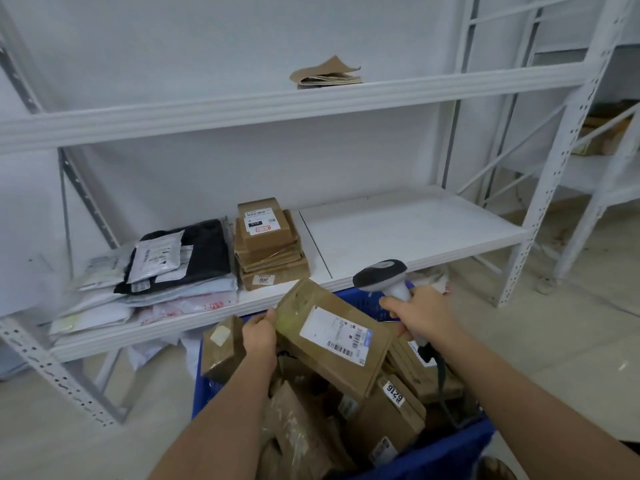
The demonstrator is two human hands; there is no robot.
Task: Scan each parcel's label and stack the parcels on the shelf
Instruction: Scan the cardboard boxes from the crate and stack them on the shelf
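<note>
My left hand (260, 336) grips the left end of a brown cardboard parcel (304, 315), held tilted above the blue crate (446, 452). Its white label (335, 335) with a barcode faces up. My right hand (420, 315) grips the handle of a grey and black barcode scanner (381, 274), whose head sits just above and to the right of the parcel. The crate holds several more brown parcels (388, 419). On the lower shelf (398, 233) stands a stack of brown boxes (268, 245), with a pile of black and white mailer bags (166, 265) to its left.
A white metal rack with an upper shelf (242, 109) carries a folded brown paper bundle (327, 72). The scanner's cable (440, 372) hangs down over the crate. A second rack (595, 157) stands at the right. More bags lie on the floor under the shelf.
</note>
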